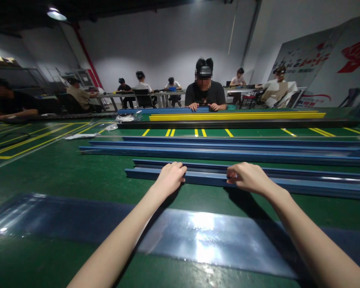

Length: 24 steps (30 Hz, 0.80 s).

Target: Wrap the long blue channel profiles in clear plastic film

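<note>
A long blue channel-shaped profile lies across the green table in front of me, its right end running out of view. My left hand is closed around its near wall, close to the left end. Farther right, my right hand grips the same profile with curled fingers and thumb. Between me and the profile, a flat, shiny clear plastic sleeve stretches across the table beneath my forearms.
Beyond lie more blue profiles, a black profile and a yellow profile. Crumpled clear plastic rests at the back left. A co-worker sits opposite, hands on another blue profile. Yellow lines mark the green table.
</note>
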Motion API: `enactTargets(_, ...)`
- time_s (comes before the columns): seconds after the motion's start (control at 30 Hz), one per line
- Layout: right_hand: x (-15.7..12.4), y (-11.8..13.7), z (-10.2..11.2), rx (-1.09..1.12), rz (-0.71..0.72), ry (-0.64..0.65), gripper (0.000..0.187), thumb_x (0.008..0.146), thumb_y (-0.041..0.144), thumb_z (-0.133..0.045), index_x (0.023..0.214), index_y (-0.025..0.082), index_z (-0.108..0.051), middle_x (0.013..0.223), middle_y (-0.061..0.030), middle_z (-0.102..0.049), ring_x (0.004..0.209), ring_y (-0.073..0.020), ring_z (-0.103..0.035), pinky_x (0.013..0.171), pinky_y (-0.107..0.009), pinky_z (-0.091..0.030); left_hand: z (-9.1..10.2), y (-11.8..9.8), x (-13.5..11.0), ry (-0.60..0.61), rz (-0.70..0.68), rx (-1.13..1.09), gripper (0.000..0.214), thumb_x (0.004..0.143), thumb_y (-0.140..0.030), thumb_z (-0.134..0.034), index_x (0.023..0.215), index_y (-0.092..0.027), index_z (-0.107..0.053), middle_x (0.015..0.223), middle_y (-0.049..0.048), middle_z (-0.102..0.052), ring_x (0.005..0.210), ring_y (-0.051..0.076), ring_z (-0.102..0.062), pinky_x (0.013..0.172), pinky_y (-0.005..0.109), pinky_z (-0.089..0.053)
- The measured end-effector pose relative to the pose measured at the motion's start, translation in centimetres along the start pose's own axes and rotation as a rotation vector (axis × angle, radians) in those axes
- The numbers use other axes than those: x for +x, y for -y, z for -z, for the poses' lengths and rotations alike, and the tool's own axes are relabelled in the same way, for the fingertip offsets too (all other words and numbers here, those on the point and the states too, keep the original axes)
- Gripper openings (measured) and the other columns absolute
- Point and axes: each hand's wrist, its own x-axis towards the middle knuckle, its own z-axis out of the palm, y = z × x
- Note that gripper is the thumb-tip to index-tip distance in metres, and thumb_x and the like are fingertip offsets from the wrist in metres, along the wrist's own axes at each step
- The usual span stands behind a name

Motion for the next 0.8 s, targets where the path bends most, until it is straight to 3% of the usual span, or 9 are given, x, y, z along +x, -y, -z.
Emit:
enactTargets(0.4,-0.3,-1.2,0.5,-0.057,-0.072,0.103,0.015,0.071,0.035,-0.051,0.075,0.025,-0.061,0.077,-0.0006,-0.065,0.07,-0.0181,-0.059,0.048,-0.023,-0.026,-0.6,-0.1,0.1,-0.019,0.031,-0.045,0.01,0.075,-0.026,-0.06,0.078,-0.019,-0.053,0.085,0.0025,-0.058,0.085,0.018,-0.054,0.07,0.027,-0.04)
enactTargets(0.6,0.0,-0.4,-0.2,-0.079,-0.049,0.055,0.032,0.075,0.053,-0.047,0.077,0.023,-0.059,0.079,-0.0042,-0.065,0.073,-0.0209,-0.059,0.05,-0.024,-0.029,-0.6,-0.2,0.1,-0.039,0.032,-0.09,0.007,0.075,-0.021,-0.059,0.077,-0.019,-0.052,0.084,0.0027,-0.058,0.084,0.018,-0.054,0.072,0.028,-0.04)
enactTargets(0.8,0.5,1.7,-2.1,0.025,0.106,-0.086,0.035,0.084,0.049,-0.037,0.086,0.021,-0.058,0.09,-0.0055,-0.062,0.083,-0.0191,-0.058,0.062,-0.025,-0.038,-0.7,0.0,0.2,-0.022,0.024,-0.122,0.006,0.076,-0.022,-0.058,0.078,-0.018,-0.054,0.084,0.0031,-0.057,0.085,0.018,-0.053,0.074,0.027,-0.04)
